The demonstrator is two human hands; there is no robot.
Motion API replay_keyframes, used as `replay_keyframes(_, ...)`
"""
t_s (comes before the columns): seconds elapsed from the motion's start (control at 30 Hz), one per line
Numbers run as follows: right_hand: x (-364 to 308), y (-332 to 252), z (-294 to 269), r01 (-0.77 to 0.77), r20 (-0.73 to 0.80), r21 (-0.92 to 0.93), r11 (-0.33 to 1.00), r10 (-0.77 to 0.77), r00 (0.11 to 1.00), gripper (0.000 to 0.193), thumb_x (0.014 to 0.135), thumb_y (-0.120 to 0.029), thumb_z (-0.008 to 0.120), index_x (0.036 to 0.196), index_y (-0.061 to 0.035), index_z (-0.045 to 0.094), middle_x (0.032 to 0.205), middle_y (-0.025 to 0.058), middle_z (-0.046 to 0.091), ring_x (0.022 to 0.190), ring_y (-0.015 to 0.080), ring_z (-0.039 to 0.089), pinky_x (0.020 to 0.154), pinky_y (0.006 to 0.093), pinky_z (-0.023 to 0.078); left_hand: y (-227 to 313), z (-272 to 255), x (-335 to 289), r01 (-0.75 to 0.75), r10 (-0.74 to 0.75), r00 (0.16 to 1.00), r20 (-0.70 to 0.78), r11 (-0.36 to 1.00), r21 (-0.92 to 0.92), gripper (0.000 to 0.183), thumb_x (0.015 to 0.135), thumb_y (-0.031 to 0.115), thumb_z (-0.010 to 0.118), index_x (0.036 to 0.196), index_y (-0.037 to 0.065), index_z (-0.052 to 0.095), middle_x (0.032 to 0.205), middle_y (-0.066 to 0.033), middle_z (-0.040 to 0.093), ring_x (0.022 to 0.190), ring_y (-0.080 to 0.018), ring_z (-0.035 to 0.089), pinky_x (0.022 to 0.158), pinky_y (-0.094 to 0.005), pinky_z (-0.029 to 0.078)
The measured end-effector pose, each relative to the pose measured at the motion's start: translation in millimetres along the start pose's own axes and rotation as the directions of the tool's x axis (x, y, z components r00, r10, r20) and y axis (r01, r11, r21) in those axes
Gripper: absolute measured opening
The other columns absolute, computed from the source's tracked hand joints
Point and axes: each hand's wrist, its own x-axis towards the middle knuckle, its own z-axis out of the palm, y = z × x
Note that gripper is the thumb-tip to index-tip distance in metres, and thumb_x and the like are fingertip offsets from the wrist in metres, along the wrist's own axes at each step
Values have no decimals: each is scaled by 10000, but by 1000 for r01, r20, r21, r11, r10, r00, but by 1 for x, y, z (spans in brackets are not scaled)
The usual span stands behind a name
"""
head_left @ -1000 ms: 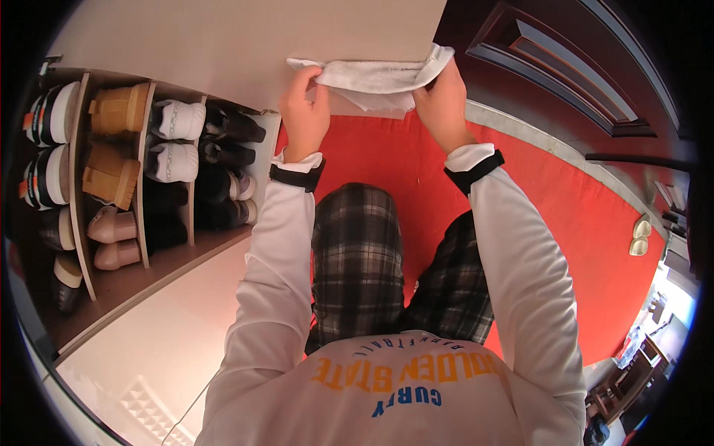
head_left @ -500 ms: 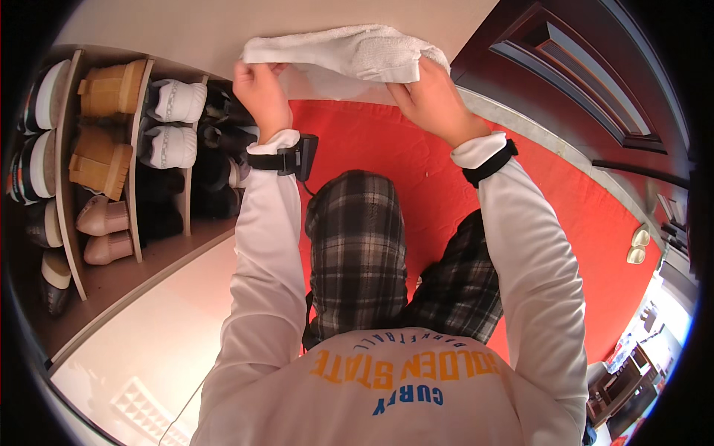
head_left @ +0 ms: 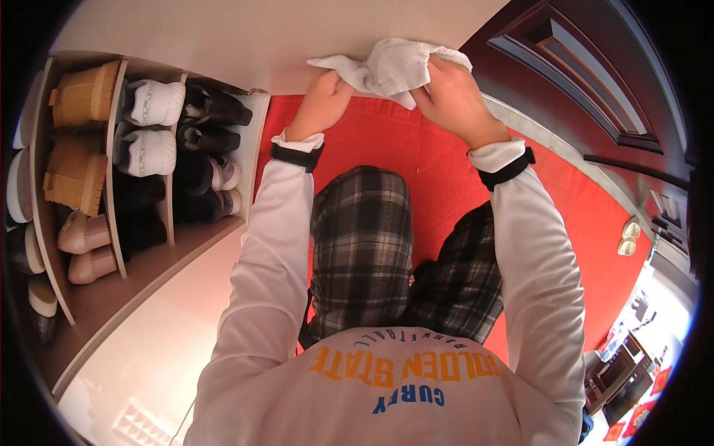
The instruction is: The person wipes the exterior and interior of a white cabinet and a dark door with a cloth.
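Observation:
A white terry towel (head_left: 402, 68), bunched and creased, hangs between my two hands at the top of the view, in front of a pale wall. My right hand (head_left: 459, 102) grips its right part, thumb on the near side and fingers behind the cloth. My left hand (head_left: 321, 105) is closed at the towel's left part, where a thin corner sticks out to the left above it. The cloth and the back of the hand hide some of the left fingertips. Both arms reach forward over my knees.
On the left stands a shoe cabinet (head_left: 141, 256) with upright dividers, holding tan boots (head_left: 82, 97), white sneakers (head_left: 155, 102), pink shoes (head_left: 88, 232) and dark shoes. A red mat (head_left: 561, 245) covers the floor. A dark door (head_left: 595, 82) is at upper right; light slippers (head_left: 628, 236) lie far right.
The towel went from stretched wide to bunched up. My left hand moved right, toward the right hand, which shifted slightly right and down. The view turned a little, showing more of the shoe cabinet.

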Motion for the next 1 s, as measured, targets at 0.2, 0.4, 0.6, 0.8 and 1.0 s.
replay_keyframes(0.2, 1, -6, -2, -45, 29, 135, 990, 41, 999, 116, 811, -63, 599, 877, 16, 545, 810, 201, 612, 761, 411, 586, 663, 471, 477, -36, 20, 9, 23, -20, 1000, 14, 976, -215, 229, 925, 143, 464, 970, 16, 649, 889, -101, 687, 838, -185, 647, 749, -305, 483)
replay_keyframes(0.4, 6, -11, -8, -100, 126, 308, 946, 64, 990, 147, 868, -57, 539, 991, 20, 517, 905, 240, 611, 881, 447, 558, 756, 485, 458, -10, 4, -6, 306, -132, 946, 297, 671, -676, 278, 936, 165, 486, 1087, -14, 635, 1004, -71, 688, 885, -203, 651, 866, -287, 472)
replay_keyframes(0.6, 20, -31, -9, -92, 153, 395, 914, 34, 988, 158, 886, -70, 525, 1018, 16, 513, 937, 242, 609, 906, 449, 552, 777, 489, 454, 31, 6, -21, -177, 174, 933, 316, 984, -18, 267, 928, 115, 553, 1163, 3, 615, 1056, -128, 691, 1027, -217, 642, 924, -304, 458)
replay_keyframes(0.8, 21, -27, -14, 35, 4, 156, 987, -36, 999, 168, 854, -113, 575, 966, 5, 533, 865, 202, 622, 815, 413, 584, 701, 466, 484, -7, 9, -15, -176, 175, 977, 118, 984, 3, 243, 944, 112, 565, 1153, -3, 606, 1094, -117, 677, 1065, -226, 620, 929, -333, 452)
replay_keyframes(1.0, -6, -7, -11, -80, 44, -10, 997, 81, 996, 171, 831, -125, 604, 889, 8, 514, 792, 169, 613, 717, 389, 585, 626, 456, 488, -15, 4, -19, -137, 127, 983, -136, 988, -71, 135, 885, 72, 578, 914, -44, 641, 805, -149, 684, 750, -247, 679, 704, -338, 532)
